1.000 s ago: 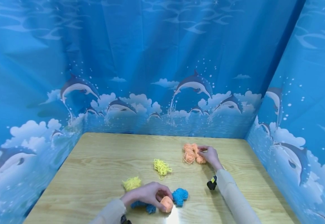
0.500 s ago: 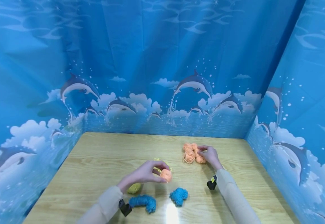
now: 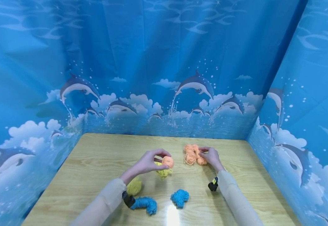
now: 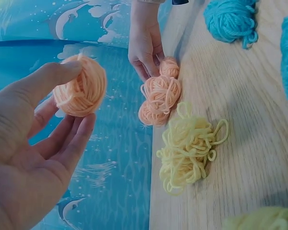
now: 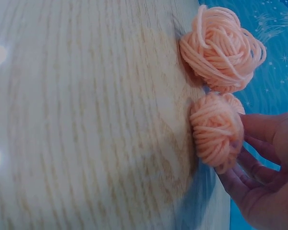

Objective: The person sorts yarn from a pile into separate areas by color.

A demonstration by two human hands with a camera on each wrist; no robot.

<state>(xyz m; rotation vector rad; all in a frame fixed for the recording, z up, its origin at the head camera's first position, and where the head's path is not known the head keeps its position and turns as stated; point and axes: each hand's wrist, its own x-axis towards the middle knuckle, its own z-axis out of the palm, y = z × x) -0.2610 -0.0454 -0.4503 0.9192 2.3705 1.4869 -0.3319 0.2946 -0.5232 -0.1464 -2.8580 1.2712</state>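
Observation:
A small ball of peach yarn [image 4: 81, 86] is pinched between the thumb and fingertips of my left hand [image 3: 148, 161]. That hand is raised over the table, in front of the loose yellow yarn [image 4: 187, 151], which it partly hides in the head view. At the back right, my right hand [image 3: 211, 157] holds a peach yarn skein [image 5: 217, 132] by its side, thumb and fingers curled round it. Right against this skein lies a looser bundle of peach yarn [image 5: 223, 50], on the table.
Nearer on the wooden table [image 3: 101, 150] lie a yellow yarn ball [image 3: 134, 186], a long blue skein [image 3: 145, 204] by the left sleeve, and a blue yarn bundle [image 3: 180, 197]. A blue dolphin-print curtain [image 3: 141, 78] closes off the back and sides.
My left hand has lifted the peach ball from beside the blue yarn and carried it away from me, towards the peach bundles. The right hand has stayed in place.

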